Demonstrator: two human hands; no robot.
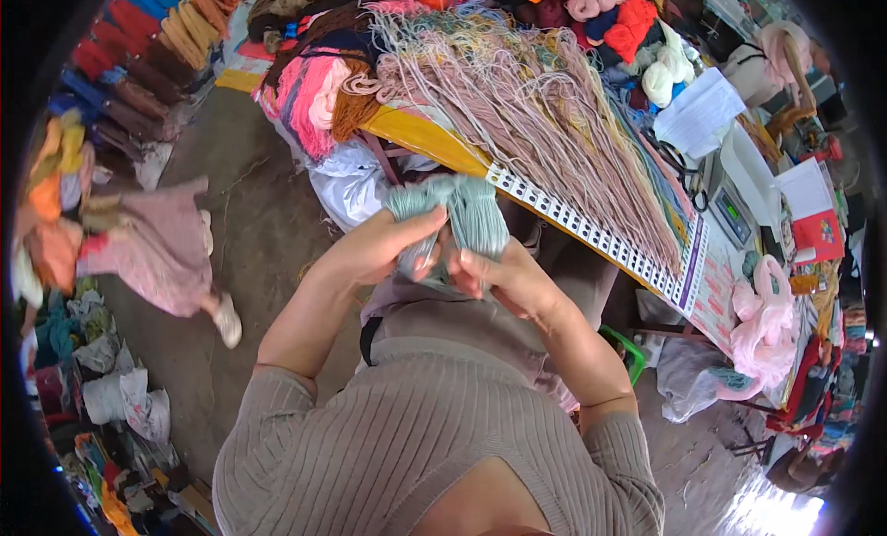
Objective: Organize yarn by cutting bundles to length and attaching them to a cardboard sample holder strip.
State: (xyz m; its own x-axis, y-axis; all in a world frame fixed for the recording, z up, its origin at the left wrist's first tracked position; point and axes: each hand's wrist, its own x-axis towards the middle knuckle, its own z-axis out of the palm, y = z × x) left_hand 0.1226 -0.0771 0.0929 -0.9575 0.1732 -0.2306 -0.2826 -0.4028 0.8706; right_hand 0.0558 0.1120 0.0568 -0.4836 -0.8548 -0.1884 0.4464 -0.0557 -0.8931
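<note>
A bundle of pale grey-green yarn [471, 213] is held in front of my chest, folded over into a loop at the top. My left hand [383, 245] grips its left side with the thumb across the strands. My right hand [508, 277] clasps the lower right part of the same bundle. Just beyond my hands lies a long card [601, 240] with a row of small white squares along its edge, and many pinkish-beige and cream yarn strands [545, 111] fan out across it.
A yellow-edged table [434, 143] carries heaps of coloured yarn skeins [314, 97], a scale [735, 213], papers [698, 111] and a pink plastic bag [762, 319]. Another person [152, 245] in pink walks on the concrete floor at left. Fabric rolls [152, 37] line the far left.
</note>
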